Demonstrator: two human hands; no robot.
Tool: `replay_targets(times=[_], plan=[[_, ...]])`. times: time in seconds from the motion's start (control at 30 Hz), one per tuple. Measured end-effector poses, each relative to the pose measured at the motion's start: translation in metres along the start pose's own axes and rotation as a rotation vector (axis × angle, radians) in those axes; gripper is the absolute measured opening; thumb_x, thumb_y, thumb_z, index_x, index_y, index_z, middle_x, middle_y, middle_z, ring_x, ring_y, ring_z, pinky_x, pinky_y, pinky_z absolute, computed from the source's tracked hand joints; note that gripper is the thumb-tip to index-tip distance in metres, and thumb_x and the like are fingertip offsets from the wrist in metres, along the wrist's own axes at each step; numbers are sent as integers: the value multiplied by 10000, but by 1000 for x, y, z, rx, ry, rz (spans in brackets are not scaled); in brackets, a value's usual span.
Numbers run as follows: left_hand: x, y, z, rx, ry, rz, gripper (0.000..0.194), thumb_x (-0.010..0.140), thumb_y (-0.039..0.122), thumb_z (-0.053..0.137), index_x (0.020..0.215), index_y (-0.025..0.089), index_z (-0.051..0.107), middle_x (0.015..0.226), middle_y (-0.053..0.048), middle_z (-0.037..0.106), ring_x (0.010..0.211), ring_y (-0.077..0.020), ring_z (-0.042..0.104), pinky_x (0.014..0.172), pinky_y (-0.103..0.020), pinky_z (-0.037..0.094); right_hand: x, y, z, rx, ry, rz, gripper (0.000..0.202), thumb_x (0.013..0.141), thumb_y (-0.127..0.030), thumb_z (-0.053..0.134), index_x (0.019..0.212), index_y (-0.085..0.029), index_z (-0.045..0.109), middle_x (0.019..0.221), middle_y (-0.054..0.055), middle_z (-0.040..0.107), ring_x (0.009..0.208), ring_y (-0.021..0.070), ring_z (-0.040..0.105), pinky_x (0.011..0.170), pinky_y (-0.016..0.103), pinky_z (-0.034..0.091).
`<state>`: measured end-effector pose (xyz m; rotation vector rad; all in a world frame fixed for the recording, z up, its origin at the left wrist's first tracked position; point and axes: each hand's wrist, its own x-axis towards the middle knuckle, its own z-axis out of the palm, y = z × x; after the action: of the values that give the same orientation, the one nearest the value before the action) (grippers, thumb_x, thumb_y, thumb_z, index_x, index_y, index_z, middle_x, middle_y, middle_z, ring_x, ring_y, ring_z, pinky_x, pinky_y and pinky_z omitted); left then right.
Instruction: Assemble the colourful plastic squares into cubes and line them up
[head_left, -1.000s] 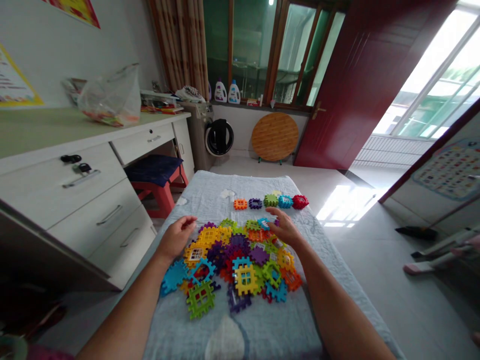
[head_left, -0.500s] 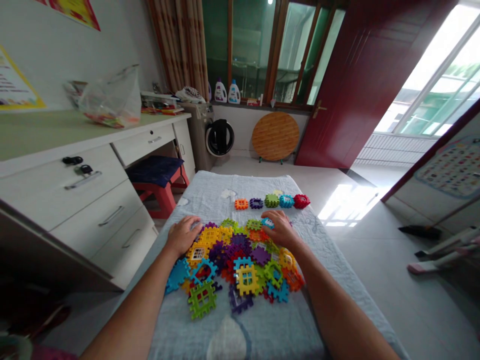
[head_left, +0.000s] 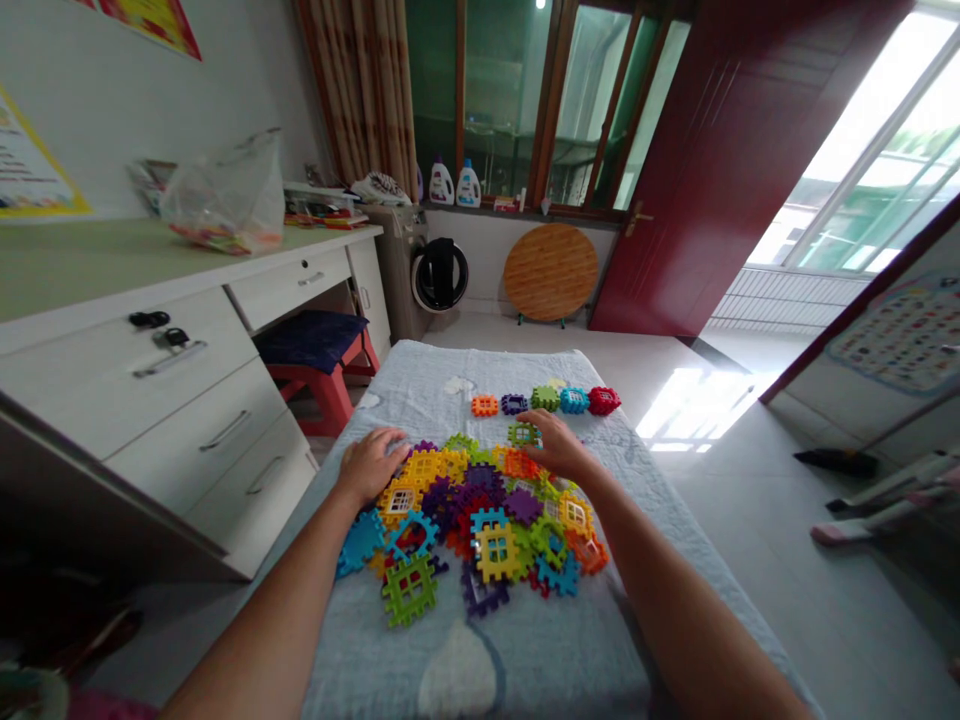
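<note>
A heap of notched plastic building pieces lies on the bed-like surface, with several yellow window pieces (head_left: 424, 467), a purple piece (head_left: 523, 505) and a green window piece (head_left: 409, 590) among them. At the heap's left edge rests my left hand (head_left: 370, 465), fingers stretched and holding nothing. Beyond the heap's far right side, my right hand (head_left: 559, 445) has thumb and fingers closed on a green notched square (head_left: 523, 434). Behind it runs a row of built blocks: orange (head_left: 484, 405), purple (head_left: 514, 404), green (head_left: 545, 398), blue (head_left: 574, 400) and red (head_left: 604, 401).
A pale blue patterned cloth (head_left: 457, 670) covers the work surface. To the left stand a white desk (head_left: 172, 380) with drawers and a red stool (head_left: 330, 385). A washing machine (head_left: 397, 270), a round wooden tabletop (head_left: 551, 272) and a red door (head_left: 712, 170) are further back.
My right hand has shifted slightly away from me and left, from a blue piece to the green square, which now sits farther from the heap. My left hand has barely moved.
</note>
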<state>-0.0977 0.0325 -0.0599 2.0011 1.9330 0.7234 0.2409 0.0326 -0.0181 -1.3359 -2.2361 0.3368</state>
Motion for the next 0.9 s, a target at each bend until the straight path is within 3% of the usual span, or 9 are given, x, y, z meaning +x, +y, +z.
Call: replay_targets(times=[0.17,0.33,0.47,0.6,0.7,0.9], plan=[[2,-3,1,17,-12,21,389,796,439,454,1050,211,641,1221,-81,618,1181,-251,525,1014,-361,371,-17,38,-32,129,65,55,480,705,-160,598,1182,-201,562,1174,86,601,1060,218,570,899,377,457],[7,-5,1,40,-12,16,389,791,455,457,1036,219,645,1207,-76,626,1169,-263,539,1012,-374,377,-44,63,-45,116,58,160,443,695,-186,610,1138,-185,581,1108,89,622,964,206,595,827,366,493],[8,-2,-2,49,-25,11,385,785,454,455,1025,220,645,1197,-76,631,1163,-263,545,1014,-376,379,-60,70,-45,-19,103,191,448,674,-176,590,1122,-176,596,1083,94,603,944,209,580,844,366,472],[6,-3,-3,-2,-17,34,417,767,473,456,1021,203,647,1185,-82,639,1152,-259,555,1008,-366,395,-69,84,-39,-187,164,337,483,660,-196,586,1143,-178,602,1031,85,587,935,217,566,869,365,442],[4,-7,-5,-92,-43,52,458,753,494,464,1039,183,641,1173,-86,650,1136,-252,568,990,-345,419,-73,94,-33,-252,145,411,505,667,-198,576,1172,-179,591,1099,97,583,1013,233,541,912,365,403],[0,-14,-14,-172,-36,-29,494,743,509,490,1086,185,634,1128,-74,682,1055,-243,619,955,-324,452,-78,98,-26,-282,113,417,515,692,-226,576,1207,-217,564,1185,86,586,1080,242,511,945,357,355]])
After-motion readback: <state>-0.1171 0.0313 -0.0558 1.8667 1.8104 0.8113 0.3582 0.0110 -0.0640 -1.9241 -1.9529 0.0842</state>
